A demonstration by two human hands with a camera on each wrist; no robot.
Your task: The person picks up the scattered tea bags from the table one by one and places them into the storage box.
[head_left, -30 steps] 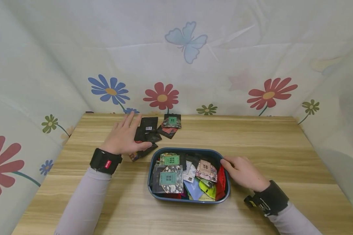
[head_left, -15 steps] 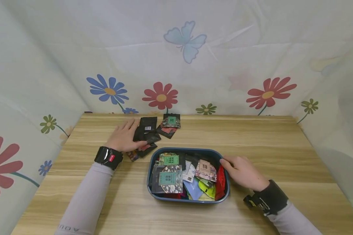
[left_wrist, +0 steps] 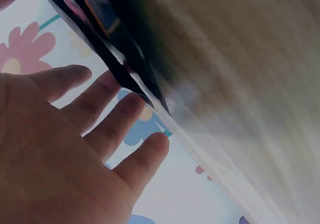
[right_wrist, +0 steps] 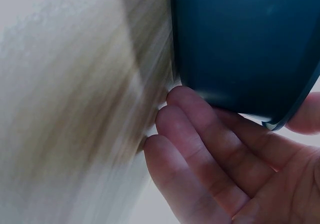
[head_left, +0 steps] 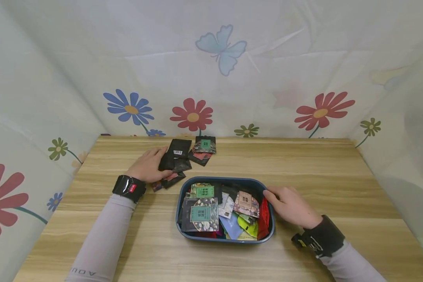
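Rear black packet [head_left: 181, 147] has shifted slightly rightward since half a second ago, beside the left hand [head_left: 148, 165]. Nearest on the wooden table [head_left: 232, 262] sits the blue box [right_wrist: 245, 39] of colourful packets [head_left: 200, 214], its right end held by the right hand [head_left: 294, 205], thumb at the rim; beyond, the left hand's fingers, spread apart, touch the loose black pile before a flowered backdrop [head_left: 268, 78].

I logged the box [head_left: 229, 241] on the desk [head_left: 303, 172], sachets [head_left: 201, 213] inside it. Behind and left lay a loose pile of packets [head_left: 182, 165], my left grip [head_left: 148, 166] at its left edge; my right grip [head_left: 295, 205] sat at the box's right end.
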